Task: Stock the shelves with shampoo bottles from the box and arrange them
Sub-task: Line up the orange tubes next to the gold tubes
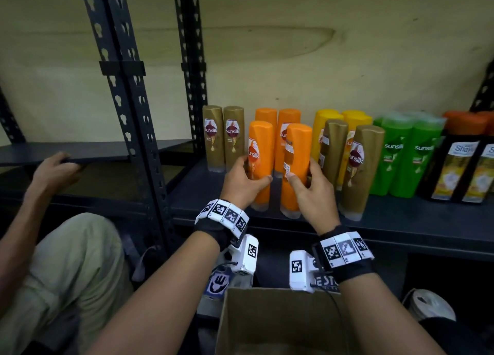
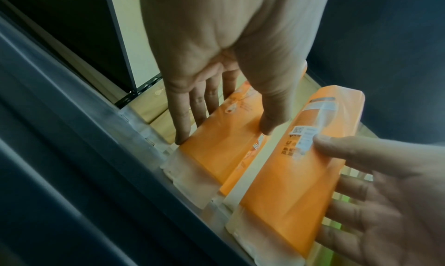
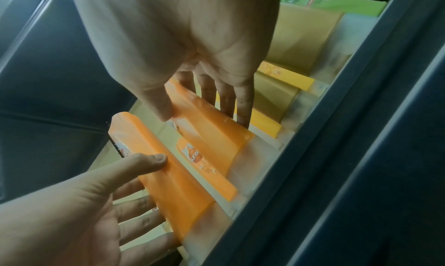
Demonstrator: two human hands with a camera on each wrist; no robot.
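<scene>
Two orange shampoo bottles stand upright at the front of the dark shelf (image 1: 401, 222). My left hand (image 1: 254, 170) grips the left orange bottle (image 1: 261, 151), thumb in front and fingers behind. The right orange bottle (image 1: 298, 146), its back label facing me, is gripped the same way by my right hand (image 1: 303, 171). The left wrist view shows my left hand (image 2: 224, 135) around its bottle (image 2: 216, 156), next to the other bottle (image 2: 296, 175). In the right wrist view my right hand (image 3: 204, 118) holds its bottle (image 3: 216, 137). The cardboard box (image 1: 280, 322) sits open below my wrists.
Two more orange bottles (image 1: 288, 119) stand behind. Brown bottles (image 1: 223, 138) are to the left; yellow (image 1: 330, 118), brown (image 1: 361, 167), green (image 1: 409, 154) and black bottles (image 1: 459, 164) to the right. Another person's hand (image 1: 53, 167) rests on the neighbouring shelf beyond the upright post (image 1: 128, 114).
</scene>
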